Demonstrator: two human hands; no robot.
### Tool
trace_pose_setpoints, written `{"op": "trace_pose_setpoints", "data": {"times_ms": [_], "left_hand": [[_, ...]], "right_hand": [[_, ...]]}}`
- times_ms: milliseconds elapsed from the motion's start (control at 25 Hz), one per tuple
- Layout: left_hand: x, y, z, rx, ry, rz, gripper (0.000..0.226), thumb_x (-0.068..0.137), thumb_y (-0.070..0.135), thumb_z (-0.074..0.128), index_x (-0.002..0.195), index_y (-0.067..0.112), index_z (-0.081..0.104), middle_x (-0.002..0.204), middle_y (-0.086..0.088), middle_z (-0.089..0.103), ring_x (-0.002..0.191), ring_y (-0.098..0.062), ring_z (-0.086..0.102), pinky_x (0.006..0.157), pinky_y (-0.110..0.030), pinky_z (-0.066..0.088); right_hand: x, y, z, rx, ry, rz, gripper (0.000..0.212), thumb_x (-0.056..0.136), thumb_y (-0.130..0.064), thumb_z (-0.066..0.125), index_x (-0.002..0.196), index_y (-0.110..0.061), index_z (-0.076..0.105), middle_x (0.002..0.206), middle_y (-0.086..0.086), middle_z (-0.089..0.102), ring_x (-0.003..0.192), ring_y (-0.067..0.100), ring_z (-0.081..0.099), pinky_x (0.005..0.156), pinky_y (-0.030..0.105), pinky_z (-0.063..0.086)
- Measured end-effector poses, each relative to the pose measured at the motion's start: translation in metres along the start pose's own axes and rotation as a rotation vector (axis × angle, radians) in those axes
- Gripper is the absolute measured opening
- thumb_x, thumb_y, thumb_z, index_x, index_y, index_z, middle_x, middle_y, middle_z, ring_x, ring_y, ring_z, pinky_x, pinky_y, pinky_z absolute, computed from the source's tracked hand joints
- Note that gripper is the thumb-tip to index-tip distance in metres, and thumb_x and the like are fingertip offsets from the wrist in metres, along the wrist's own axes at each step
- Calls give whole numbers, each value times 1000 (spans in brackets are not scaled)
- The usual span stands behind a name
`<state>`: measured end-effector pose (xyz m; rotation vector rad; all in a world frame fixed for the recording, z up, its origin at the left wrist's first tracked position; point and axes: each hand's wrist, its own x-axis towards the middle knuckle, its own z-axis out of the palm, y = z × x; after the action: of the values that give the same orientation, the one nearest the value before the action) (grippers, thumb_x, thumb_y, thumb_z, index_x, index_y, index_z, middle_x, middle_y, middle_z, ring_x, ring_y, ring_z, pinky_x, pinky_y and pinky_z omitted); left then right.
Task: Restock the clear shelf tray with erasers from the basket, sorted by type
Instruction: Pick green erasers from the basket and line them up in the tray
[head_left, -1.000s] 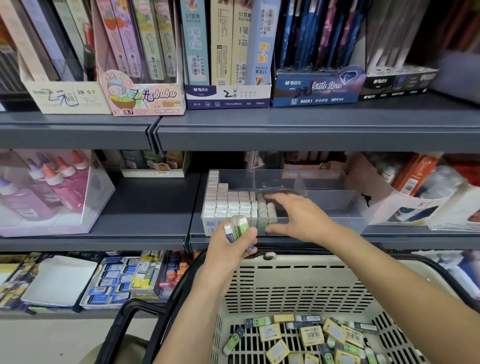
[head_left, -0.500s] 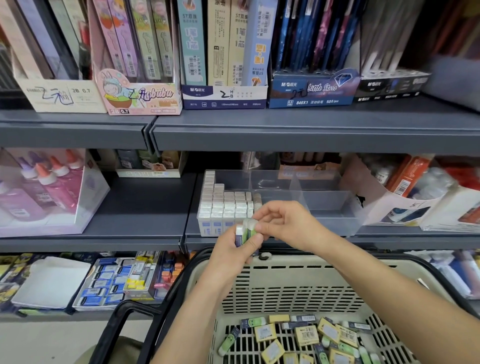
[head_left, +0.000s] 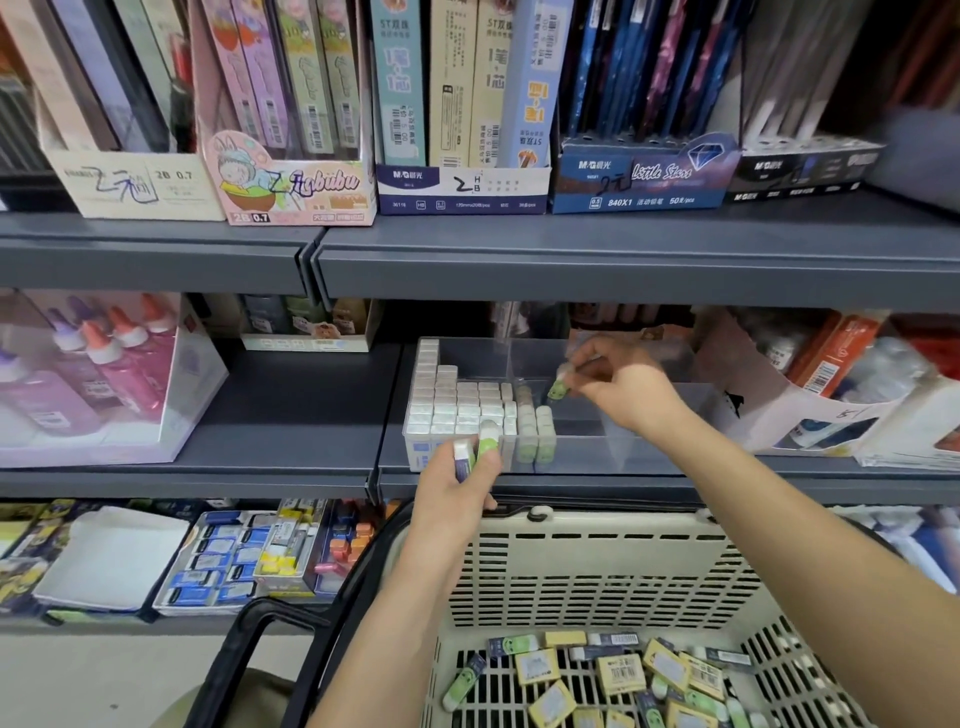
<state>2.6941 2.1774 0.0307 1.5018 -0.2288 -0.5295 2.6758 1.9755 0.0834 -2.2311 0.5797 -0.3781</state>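
The clear shelf tray stands on the middle shelf. Its left compartment holds rows of white erasers, and a short row of green-sleeved ones stands just right of them. My right hand hovers over the tray's middle compartment and pinches a green eraser. Lower, in front of the tray's front wall, my left hand grips two erasers, one purple-sleeved and one green. The beige basket below holds several loose yellow, green and dark erasers.
A grey shelf edge runs between tray and basket. A torn white carton sits right of the tray, a glue-bottle box far left. Pencil-lead boxes fill the upper shelf. The lower shelf holds packaged erasers.
My right hand took a green eraser from the bunch in my left hand and carried it up and right over the tray. The left hand stayed in front of the tray.
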Motion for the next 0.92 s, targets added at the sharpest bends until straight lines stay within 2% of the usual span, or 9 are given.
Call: {"op": "trace_pose_setpoints", "data": {"times_ms": [200, 320, 400, 480, 560, 600, 680, 800, 920], "left_hand": [[0, 2, -3, -4, 45, 40, 12, 89, 33, 58, 100, 38, 60, 100, 0, 65, 65, -10, 46, 66, -22, 43], [-1, 4, -3, -43, 58, 40, 14, 88, 29, 61, 102, 33, 63, 89, -1, 64, 66, -12, 48, 63, -24, 42], [-1, 4, -2, -53, 65, 33, 16, 87, 25, 63, 103, 29, 63, 91, -3, 64, 66, -13, 48, 61, -25, 42], [-2, 5, -1, -57, 66, 25, 21, 86, 22, 65, 107, 25, 63, 94, -4, 65, 62, -12, 47, 57, -22, 43], [-3, 7, -1, -44, 56, 29, 26, 85, 23, 66, 111, 21, 63, 90, -2, 64, 57, -10, 44, 55, -20, 42], [-3, 8, -1, -33, 49, 36, 27, 85, 23, 66, 111, 21, 63, 87, -1, 64, 56, -9, 44, 54, -19, 42], [-5, 10, 1, 2, 31, 65, 20, 84, 22, 67, 104, 25, 64, 79, 4, 62, 54, -5, 44, 56, -18, 42], [-7, 11, 3, 47, 4, 118, 15, 84, 21, 67, 92, 32, 63, 79, 10, 61, 64, -3, 48, 72, -25, 42], [-6, 8, 4, 60, 43, 108, 16, 87, 31, 62, 103, 29, 62, 89, 11, 60, 75, -4, 49, 79, -26, 42]], "right_hand": [[5, 6, 17, -61, -231, 30, 9, 91, -15, 55, 86, -22, 53, 98, 4, 67, 79, 14, 67, 82, 40, 56], [7, 6, 17, -133, -301, 25, 10, 95, -11, 47, 94, -18, 55, 100, 3, 64, 83, 14, 67, 84, 40, 55], [6, 5, 15, -175, -333, 16, 13, 96, -11, 44, 98, -18, 55, 105, 4, 63, 89, 17, 67, 87, 39, 54], [3, 1, 11, -316, -274, -44, 17, 96, -14, 44, 106, -17, 58, 110, 3, 64, 95, 17, 63, 86, 29, 49], [-7, -10, 7, -369, -113, -160, 20, 95, -20, 47, 106, -17, 63, 103, -1, 67, 92, 14, 61, 80, 22, 43], [-15, -16, 7, -294, -100, -208, 20, 94, -24, 49, 103, -18, 66, 96, -4, 69, 86, 12, 61, 78, 22, 44], [-33, -29, 12, -91, -227, -235, 18, 90, -31, 56, 99, -21, 68, 84, -10, 67, 80, 10, 63, 78, 25, 50], [-50, -33, 20, -11, -402, -211, 9, 88, -23, 62, 96, -20, 66, 80, -7, 65, 77, 13, 65, 76, 25, 53], [-44, -31, 6, 190, -344, -147, 4, 87, -13, 62, 87, -16, 64, 77, 0, 67, 69, 8, 66, 69, 20, 55]]}}
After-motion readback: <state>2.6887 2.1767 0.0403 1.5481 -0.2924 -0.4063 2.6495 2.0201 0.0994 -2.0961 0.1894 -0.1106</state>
